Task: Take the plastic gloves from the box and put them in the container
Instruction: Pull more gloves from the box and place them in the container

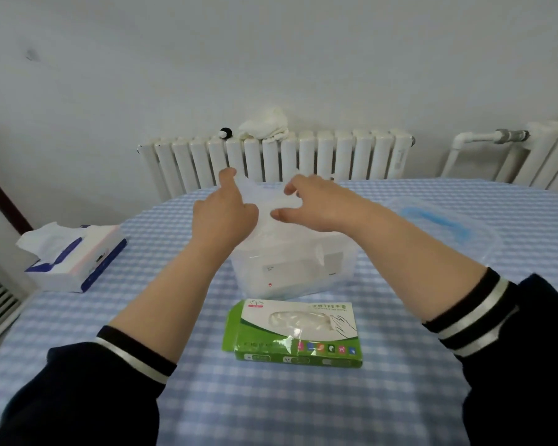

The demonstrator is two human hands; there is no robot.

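While the green box [295, 333] lies near us on the checked surface [271, 407], our left hand [226, 217] and right hand [316, 204] pinch plastic gloves [268, 201], fingers clamped, above the clear container [290, 268].

My left hand [226, 217] covers the near left corner of the clear container [290, 268], and its curled fingers hide how my grip meets the thin plastic gloves [268, 201]. The gloves are see-through and blurred, so I cannot count them or trace their edges. My right hand [316, 204] hides their far side. The clear lid [445, 226] is faint, with its outline hard to follow. The print on the green glove box [297, 333] is too small to read. Both my sleeves [78, 397] run off the bottom edge.
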